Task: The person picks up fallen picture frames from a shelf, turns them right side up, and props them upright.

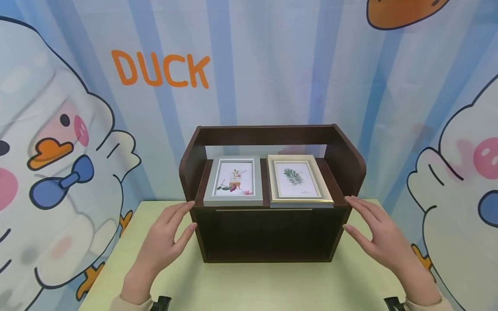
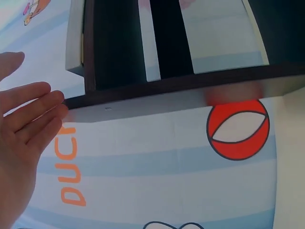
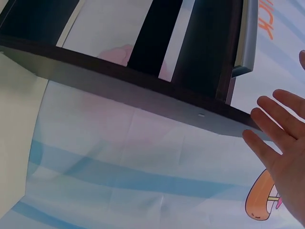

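Shelf of dark-brown wood (image 1: 272, 235) stands near the far edge of the pale-green worktop (image 1: 272, 287), carrying a grey-blue rectangular picture frame (image 1: 234, 179) left of a gold rectangular picture frame (image 1: 298, 180). Left hand (image 1: 163, 237) and right hand (image 1: 382, 237), fingers extended, grip nothing beside the shelf's upper front corners.

Left hand (image 1: 165, 237), right hand (image 1: 381, 237), fingers (image 2: 33, 112) extended, thumbs (image 1: 186, 236) apart, wrists (image 1: 141, 276) angled inward

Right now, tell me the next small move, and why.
Probably press the left hand and right hand lightly against the dark shelf: both flank its front corners, fingers extended, gripping nothing, while the gray frame and gold frame rest on it.
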Available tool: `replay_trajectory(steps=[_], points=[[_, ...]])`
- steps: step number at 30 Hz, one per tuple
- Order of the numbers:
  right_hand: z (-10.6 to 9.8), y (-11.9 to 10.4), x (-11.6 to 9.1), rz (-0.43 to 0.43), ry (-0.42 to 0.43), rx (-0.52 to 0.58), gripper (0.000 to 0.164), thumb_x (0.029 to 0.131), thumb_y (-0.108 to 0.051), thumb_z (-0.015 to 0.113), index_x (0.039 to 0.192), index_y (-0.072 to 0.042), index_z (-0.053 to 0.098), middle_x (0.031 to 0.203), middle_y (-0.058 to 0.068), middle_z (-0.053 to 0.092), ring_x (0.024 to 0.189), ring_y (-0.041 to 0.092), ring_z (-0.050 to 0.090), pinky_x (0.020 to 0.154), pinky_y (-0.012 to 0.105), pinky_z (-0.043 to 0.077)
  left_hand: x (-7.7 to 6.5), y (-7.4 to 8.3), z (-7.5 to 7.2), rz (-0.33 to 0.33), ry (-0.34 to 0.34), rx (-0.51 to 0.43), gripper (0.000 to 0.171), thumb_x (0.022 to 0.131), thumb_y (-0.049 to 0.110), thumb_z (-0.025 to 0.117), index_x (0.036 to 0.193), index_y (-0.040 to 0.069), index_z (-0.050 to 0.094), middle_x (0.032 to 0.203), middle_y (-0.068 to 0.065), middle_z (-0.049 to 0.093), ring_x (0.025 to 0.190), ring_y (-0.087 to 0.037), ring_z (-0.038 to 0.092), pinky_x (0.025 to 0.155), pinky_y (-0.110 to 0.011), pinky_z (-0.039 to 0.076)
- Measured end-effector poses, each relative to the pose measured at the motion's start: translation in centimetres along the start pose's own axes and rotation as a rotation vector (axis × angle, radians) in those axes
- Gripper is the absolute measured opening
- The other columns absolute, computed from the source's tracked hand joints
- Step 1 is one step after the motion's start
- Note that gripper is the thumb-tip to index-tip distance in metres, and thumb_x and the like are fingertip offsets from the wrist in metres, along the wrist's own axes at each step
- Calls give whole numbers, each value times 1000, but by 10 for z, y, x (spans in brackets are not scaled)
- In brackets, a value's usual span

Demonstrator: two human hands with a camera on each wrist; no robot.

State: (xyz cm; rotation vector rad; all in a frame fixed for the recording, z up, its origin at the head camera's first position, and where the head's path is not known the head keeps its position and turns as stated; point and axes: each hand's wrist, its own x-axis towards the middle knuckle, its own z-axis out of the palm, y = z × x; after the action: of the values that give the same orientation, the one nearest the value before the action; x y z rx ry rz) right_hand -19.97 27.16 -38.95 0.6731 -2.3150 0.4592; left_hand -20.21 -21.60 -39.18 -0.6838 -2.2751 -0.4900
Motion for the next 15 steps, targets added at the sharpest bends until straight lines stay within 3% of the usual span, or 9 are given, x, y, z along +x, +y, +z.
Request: replay_trajectory(steps=[3,8,12,15], points=[[2,-4,6,-10,14,2,75,74,-23,79,141,-16,46,136,13,53,122,29,48,108,4,14,5,4,2,-8,-13,-4,51,87,23,65,133,8,53,130,-8,56,121,-22,51,106,-24,37],[8,-11,15,3,34,20,75,74,-22,79,141,-17,46,136,12,53,122,28,49,108,7,21,14,10,8,-2,-8,-13,48,89,24,64,132,7,55,131,-8,57,120,-22,53,100,-35,45],[14,-16,21,40,23,17,73,76,-24,78,142,-18,45,137,8,52,122,26,50,104,29,41,21,15,15,7,-2,-35,48,88,23,65,131,5,55,131,-9,56,120,-23,54,97,-42,48],[18,-20,26,53,14,26,72,77,-23,78,141,-17,45,136,8,52,121,26,51,94,46,46,26,18,19,15,13,-43,49,86,21,68,130,4,55,130,-10,56,119,-24,54,96,-42,49]])
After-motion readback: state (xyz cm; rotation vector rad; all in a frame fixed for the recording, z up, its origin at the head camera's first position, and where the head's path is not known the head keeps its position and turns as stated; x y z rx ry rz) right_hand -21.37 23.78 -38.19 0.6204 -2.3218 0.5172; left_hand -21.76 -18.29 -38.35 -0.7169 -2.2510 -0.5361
